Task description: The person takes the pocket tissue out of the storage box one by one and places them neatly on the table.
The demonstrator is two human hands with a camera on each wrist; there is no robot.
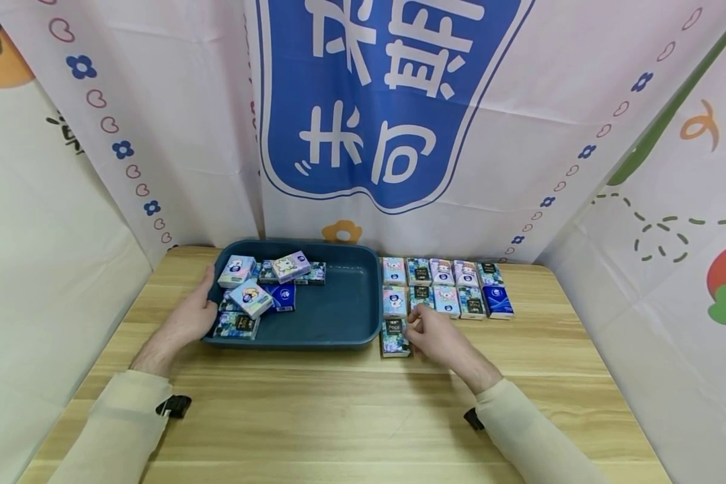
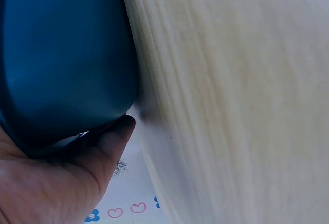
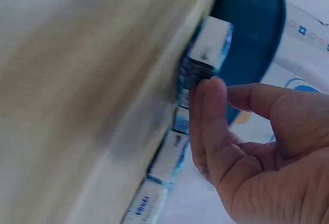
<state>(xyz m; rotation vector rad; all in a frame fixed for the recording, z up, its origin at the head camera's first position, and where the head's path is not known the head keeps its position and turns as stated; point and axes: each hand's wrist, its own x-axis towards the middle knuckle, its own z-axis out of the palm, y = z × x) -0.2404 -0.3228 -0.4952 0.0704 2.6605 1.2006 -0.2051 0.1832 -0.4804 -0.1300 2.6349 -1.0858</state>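
My left hand [image 1: 191,310] holds the left side of a dark blue-green plastic tray [image 1: 345,326]. In the left wrist view its fingers [image 2: 115,137] lie against the outer wall, low by the table. My right hand [image 1: 438,338] is at a blue floral tissue pack [image 1: 394,343] just off the tray's right front corner. Its fingertips touch the pack's end in the right wrist view, where the thumb stands apart from the pack [image 3: 212,41]. This pack lies in front of two rows of tissue packs. Several more packs, such as a yellow-and-blue one [image 1: 251,298], lie loosely at the tray's left.
The two rows of packs run rightward from the tray and end at a dark blue pack [image 1: 498,301]. All of it stands on a wood-grain table [image 1: 314,417]. A printed white cloth [image 1: 490,168] hangs behind the table, with more cloth at both sides.
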